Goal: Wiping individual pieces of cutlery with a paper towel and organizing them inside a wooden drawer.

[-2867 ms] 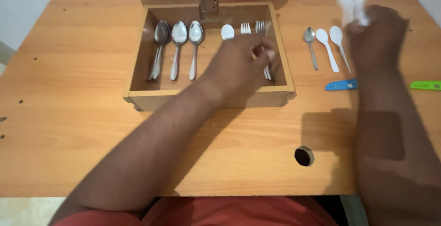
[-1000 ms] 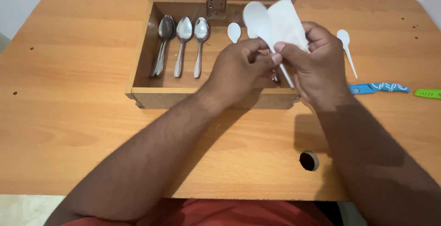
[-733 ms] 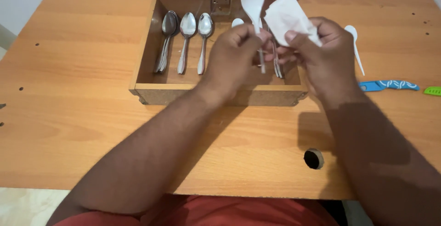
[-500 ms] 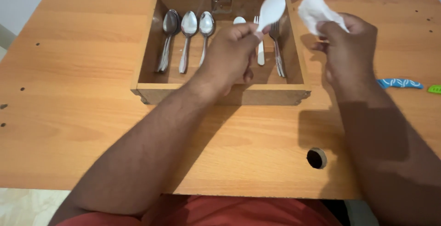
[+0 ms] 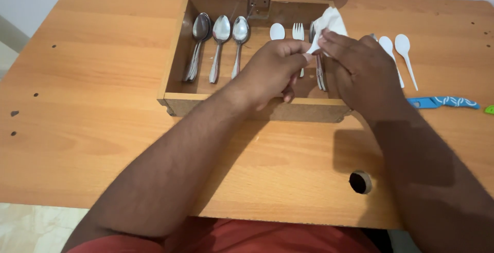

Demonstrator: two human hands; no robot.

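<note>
My left hand [image 5: 275, 68] and my right hand [image 5: 360, 70] meet over the right side of an open wooden box [image 5: 257, 108]. The right hand grips a crumpled white tissue [image 5: 329, 22]. My left fingers pinch a white plastic spoon where it meets the tissue; the tissue and both hands hide nearly all of it. Inside the box lie three metal spoons [image 5: 221, 32] on the left, a white plastic spoon [image 5: 277, 31] and a white plastic fork [image 5: 298, 29] in the middle, and metal forks [image 5: 320, 75] under my hands.
The box sits on a wooden table [image 5: 103, 93]. To its right lie two white plastic spoons [image 5: 403, 47], a blue-handled knife [image 5: 442, 101] and a green thing [image 5: 489, 110] at the frame edge. A round hole [image 5: 361, 182] is near the table's front edge.
My right hand swung out to the right with the tissue and has come back to meet the left hand. The left hand lowered the white spoon from above the box into the tissue.
</note>
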